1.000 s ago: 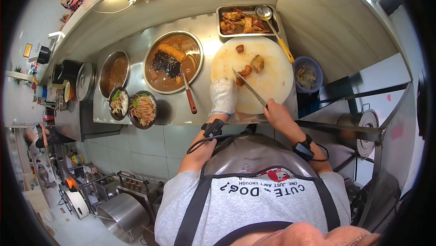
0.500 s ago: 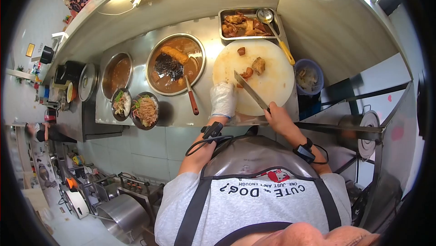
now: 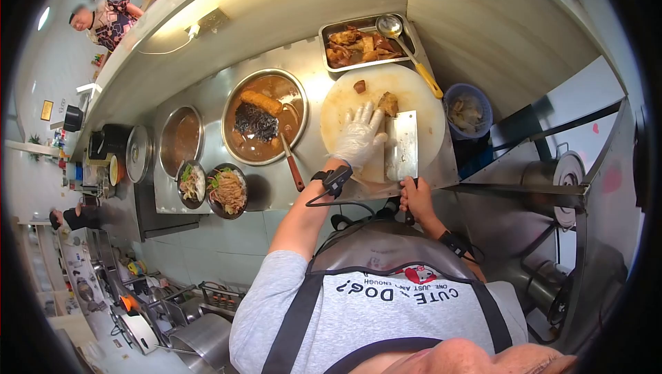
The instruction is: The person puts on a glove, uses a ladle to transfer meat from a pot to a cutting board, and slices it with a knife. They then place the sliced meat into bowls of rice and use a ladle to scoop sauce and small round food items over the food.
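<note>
My left hand, in a clear plastic glove, reaches over the round white cutting board with its fingers spread. What lies beneath the palm is hidden. My right hand is closed round the dark handle of a cleaver. The broad side of the blade faces up over the board, just right of the gloved fingers. A browned chunk of food lies above the blade's far end, close to my left fingertips. Farther up sits a small reddish-brown piece.
Behind the board stands a metal tray of braised food with a yellow-handled ladle. Left are a pot of brown broth, a second pot and two filled bowls. A blue basket stands right.
My left hand has moved up over the board and spread its fingers; the orange-brown pieces there are out of sight. The cleaver has turned from edge-on to showing its broad side.
</note>
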Available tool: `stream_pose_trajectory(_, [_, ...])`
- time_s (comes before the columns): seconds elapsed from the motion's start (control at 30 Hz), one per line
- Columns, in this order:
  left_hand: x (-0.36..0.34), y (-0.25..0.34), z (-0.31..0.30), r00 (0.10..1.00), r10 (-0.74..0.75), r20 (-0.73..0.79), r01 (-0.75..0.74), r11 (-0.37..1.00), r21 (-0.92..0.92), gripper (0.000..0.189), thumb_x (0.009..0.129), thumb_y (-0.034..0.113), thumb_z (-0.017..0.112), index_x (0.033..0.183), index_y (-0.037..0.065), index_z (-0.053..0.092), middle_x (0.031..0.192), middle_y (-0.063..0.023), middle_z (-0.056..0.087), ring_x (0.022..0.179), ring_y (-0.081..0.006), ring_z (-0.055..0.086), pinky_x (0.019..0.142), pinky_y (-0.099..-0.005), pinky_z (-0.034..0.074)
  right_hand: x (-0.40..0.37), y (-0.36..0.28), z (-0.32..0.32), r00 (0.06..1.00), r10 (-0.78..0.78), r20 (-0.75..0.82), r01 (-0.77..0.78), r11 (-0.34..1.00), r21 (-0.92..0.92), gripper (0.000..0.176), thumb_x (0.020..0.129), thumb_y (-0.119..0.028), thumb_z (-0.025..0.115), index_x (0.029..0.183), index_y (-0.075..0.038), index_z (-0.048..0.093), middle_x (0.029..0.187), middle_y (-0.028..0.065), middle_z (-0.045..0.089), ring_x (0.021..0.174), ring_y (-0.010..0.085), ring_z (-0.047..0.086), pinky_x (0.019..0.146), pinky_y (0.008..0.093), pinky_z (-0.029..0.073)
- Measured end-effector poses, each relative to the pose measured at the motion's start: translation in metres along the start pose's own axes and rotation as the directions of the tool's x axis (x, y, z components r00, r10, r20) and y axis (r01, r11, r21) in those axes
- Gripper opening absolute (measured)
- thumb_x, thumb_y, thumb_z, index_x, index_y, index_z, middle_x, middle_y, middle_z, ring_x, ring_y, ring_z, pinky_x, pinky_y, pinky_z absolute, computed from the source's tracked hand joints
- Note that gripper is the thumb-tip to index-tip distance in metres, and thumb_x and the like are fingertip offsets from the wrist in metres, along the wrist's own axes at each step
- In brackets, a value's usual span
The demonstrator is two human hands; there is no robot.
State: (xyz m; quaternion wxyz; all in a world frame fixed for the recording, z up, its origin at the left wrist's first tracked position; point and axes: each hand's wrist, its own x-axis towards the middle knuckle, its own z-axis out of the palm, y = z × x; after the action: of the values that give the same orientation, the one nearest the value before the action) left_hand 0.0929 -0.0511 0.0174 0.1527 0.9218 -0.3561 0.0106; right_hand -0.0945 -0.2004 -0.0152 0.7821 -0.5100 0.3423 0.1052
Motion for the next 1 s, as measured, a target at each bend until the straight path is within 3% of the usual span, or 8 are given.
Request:
stream_pose_trajectory(0.1, [0.006,0.011,-0.011,0.995,-0.006,0.102,0.005,1.0,0.008,0.067,0.092,0.038,0.057,0.145,0.0,0.041,0.151,-0.0303,0.035,0.14,-0.0441,0.034,0.115,-0.0567,0.023,0.008,0.017,0.019,1.0,-0.026,0.0,0.026,0.996,0.082,0.029,0.102,-0.029,0.053,0.101,0.0,0.049,0.064,0.0016,0.045,0.043,0.0094,0.041,0.038,0.0283,0.038])
stream_pose_trajectory(0.23, [0.008,0.01,-0.006,0.996,-0.009,0.091,0.007,1.0,0.021,0.068,0.091,0.041,0.057,0.142,-0.003,0.043,0.15,-0.0305,0.036,0.139,-0.0442,0.035,0.113,-0.0547,0.025,0.013,0.032,0.049,0.999,-0.031,-0.012,0.032,0.99,0.139,0.028,0.103,-0.029,0.053,0.099,-0.001,0.048,0.063,0.0015,0.045,0.044,0.0094,0.042,0.039,0.0278,0.039])
stream_pose_trajectory(0.43, [-0.001,0.001,0.015,0.991,-0.133,0.016,0.133,0.969,-0.21,0.069,0.091,0.036,0.054,0.143,-0.006,0.041,0.152,-0.0302,0.033,0.142,-0.0468,0.03,0.12,-0.0525,0.019,0.022,0.046,0.072,0.998,0.019,0.061,-0.03,0.98,0.195,0.028,0.102,-0.03,0.053,0.098,-0.003,0.047,0.064,0.0009,0.043,0.044,0.0106,0.042,0.039,0.0289,0.038])
stream_pose_trajectory(0.63, [-0.035,0.017,-0.002,0.972,-0.212,-0.098,0.173,0.934,-0.312,0.071,0.089,0.036,0.055,0.144,-0.008,0.04,0.152,-0.0306,0.033,0.143,-0.0463,0.028,0.12,-0.0504,0.019,-0.023,0.03,0.065,0.994,0.019,0.109,-0.034,0.99,0.139,0.026,0.104,-0.029,0.051,0.099,-0.004,0.048,0.065,0.0009,0.042,0.045,0.0109,0.041,0.038,0.0286,0.034])
stream_pose_trajectory(0.73, [-0.055,0.028,-0.054,0.959,-0.257,-0.119,0.201,0.914,-0.353,0.072,0.094,0.038,0.053,0.146,-0.009,0.037,0.153,-0.0321,0.031,0.144,-0.0455,0.027,0.121,-0.0481,0.017,-0.061,0.002,0.081,0.999,0.028,0.035,-0.029,0.998,0.047,0.026,0.105,-0.028,0.05,0.099,-0.003,0.048,0.064,0.0009,0.041,0.044,0.011,0.04,0.038,0.0283,0.033])
stream_pose_trajectory(0.87, [-0.098,-0.007,-0.1,0.887,-0.318,-0.335,0.22,0.929,-0.299,0.072,0.096,0.042,0.05,0.146,-0.009,0.036,0.154,-0.0319,0.03,0.144,-0.046,0.027,0.121,-0.0494,0.015,-0.077,-0.021,0.124,0.972,0.005,0.234,0.031,0.988,-0.151,0.027,0.105,-0.029,0.05,0.099,-0.002,0.049,0.062,0.0005,0.04,0.043,0.0108,0.038,0.038,0.028,0.033])
stream_pose_trajectory(0.93, [-0.124,-0.028,-0.129,0.798,-0.397,-0.453,0.405,0.91,-0.085,0.073,0.098,0.044,0.047,0.147,-0.009,0.036,0.154,-0.0318,0.029,0.144,-0.0465,0.027,0.121,-0.0515,0.014,-0.079,-0.027,0.155,0.924,0.067,0.376,0.023,0.973,-0.229,0.027,0.105,-0.028,0.05,0.1,-0.002,0.049,0.062,0.0,0.04,0.043,0.0106,0.038,0.038,0.028,0.033])
stream_pose_trajectory(1.0, [-0.155,-0.057,-0.144,0.752,-0.465,-0.466,0.489,0.869,-0.078,0.073,0.099,0.046,0.043,0.147,-0.009,0.036,0.154,-0.0313,0.028,0.145,-0.0455,0.026,0.121,-0.053,0.012,-0.081,-0.025,0.193,0.891,0.136,0.432,-0.013,0.962,-0.274,0.027,0.105,-0.029,0.05,0.101,-0.002,0.049,0.063,0.0,0.04,0.044,0.0104,0.038,0.039,0.0281,0.033])
